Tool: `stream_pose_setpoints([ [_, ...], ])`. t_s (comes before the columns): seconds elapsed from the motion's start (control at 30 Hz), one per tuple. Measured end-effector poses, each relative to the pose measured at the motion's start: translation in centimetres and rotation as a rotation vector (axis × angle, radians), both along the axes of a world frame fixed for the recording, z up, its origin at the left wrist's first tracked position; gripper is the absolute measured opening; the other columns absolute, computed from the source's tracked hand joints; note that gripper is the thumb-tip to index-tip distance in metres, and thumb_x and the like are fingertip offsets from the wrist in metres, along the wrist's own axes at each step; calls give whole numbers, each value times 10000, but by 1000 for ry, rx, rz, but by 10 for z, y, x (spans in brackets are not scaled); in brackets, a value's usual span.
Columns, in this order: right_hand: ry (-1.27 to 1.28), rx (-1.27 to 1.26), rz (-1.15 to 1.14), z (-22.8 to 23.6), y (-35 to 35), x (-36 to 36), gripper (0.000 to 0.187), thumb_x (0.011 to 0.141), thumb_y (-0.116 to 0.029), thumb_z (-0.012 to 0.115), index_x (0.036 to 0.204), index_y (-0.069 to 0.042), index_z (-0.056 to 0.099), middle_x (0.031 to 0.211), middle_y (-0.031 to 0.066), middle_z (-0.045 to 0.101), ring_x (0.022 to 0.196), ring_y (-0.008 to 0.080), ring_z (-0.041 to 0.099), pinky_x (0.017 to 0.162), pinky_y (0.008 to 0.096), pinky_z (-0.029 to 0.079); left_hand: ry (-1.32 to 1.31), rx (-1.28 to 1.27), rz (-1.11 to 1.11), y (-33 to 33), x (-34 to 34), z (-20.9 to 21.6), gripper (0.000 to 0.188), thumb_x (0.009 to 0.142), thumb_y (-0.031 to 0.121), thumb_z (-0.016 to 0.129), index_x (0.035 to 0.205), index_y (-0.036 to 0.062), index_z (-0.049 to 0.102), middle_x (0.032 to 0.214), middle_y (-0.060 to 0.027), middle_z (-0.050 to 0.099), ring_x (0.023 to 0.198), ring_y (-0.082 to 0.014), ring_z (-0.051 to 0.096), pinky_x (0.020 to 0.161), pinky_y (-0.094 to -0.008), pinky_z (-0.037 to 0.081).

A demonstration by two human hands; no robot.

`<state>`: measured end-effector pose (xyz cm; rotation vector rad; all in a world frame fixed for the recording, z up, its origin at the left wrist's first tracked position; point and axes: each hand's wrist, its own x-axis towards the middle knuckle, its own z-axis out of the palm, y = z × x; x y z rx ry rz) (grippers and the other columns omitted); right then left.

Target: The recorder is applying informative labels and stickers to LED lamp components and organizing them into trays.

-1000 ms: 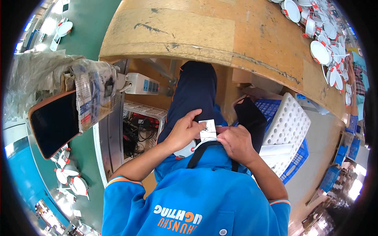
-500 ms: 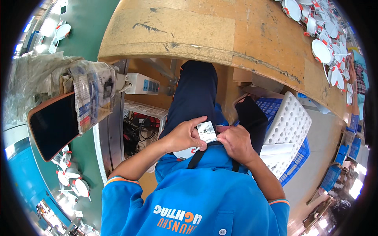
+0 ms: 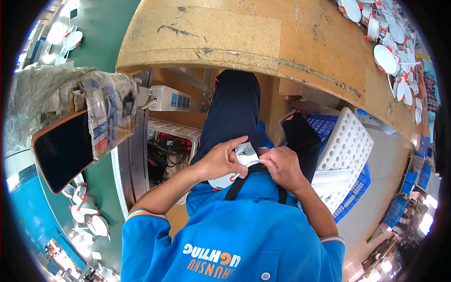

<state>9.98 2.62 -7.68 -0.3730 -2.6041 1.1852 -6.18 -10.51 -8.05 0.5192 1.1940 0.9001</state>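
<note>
Over my lap, my left hand (image 3: 218,160) is closed round a small white box (image 3: 246,153) with dark markings on its face, thumb along the far edge and fingers at the near side. Fingertips of my right hand (image 3: 283,165) are pinched together at the box's right edge; whatever they grip there is too small to make out. Partly hidden under my left hand, a round white downlight (image 3: 220,182) with a red clip rests on my lap, against my blue shirt.
A brown workbench (image 3: 225,33) stands ahead, with many downlights (image 3: 387,58) at its right. To my left are a phone (image 3: 63,150) on a wrapped support, a power strip (image 3: 169,99) and a basket of cables (image 3: 167,157). A perforated white panel (image 3: 345,155) leans on blue crates at right.
The white box has tilted slightly in my left hand. My right hand has shifted a little at its edge. Both hands stay over my lap.
</note>
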Motion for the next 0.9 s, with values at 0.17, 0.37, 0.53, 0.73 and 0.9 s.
stream_pose_setpoints([
  [0.17,-24,-69,-60,-3,-2,1,103,702,-82,634,691,-56,534,614,84,543,572,247,545,534,327,421,17,5,8,-1,0,-1,776,724,-2,639,1319,-66,145,735,-122,628,685,-110,591,648,-220,446],
  [0.37,3,-76,-96,-5,-3,2,93,698,-80,633,686,-55,544,622,81,552,569,243,544,539,326,421,-7,13,19,0,1,0,791,713,-6,645,1313,-84,135,736,-122,623,686,-117,595,643,-220,452],
  [0.53,38,-26,-32,1,2,4,93,690,-83,637,686,-57,547,620,77,545,587,242,543,546,332,416,-19,18,43,0,1,-2,798,721,3,652,1333,-35,141,751,-122,626,690,-119,597,652,-227,451],
  [0.73,4,4,72,17,7,2,94,693,-110,640,689,-66,557,612,80,525,586,250,526,530,345,397,-143,-130,106,4,-5,-4,184,787,148,626,885,-8,616,729,-70,628,598,-61,561,483,-204,436],
  [0.9,-44,-79,110,16,15,4,94,718,-142,625,701,-74,562,614,82,528,589,255,527,535,338,397,-147,-133,185,11,1,-5,129,792,119,614,841,1,622,718,-59,625,584,-67,561,507,-197,451],
])
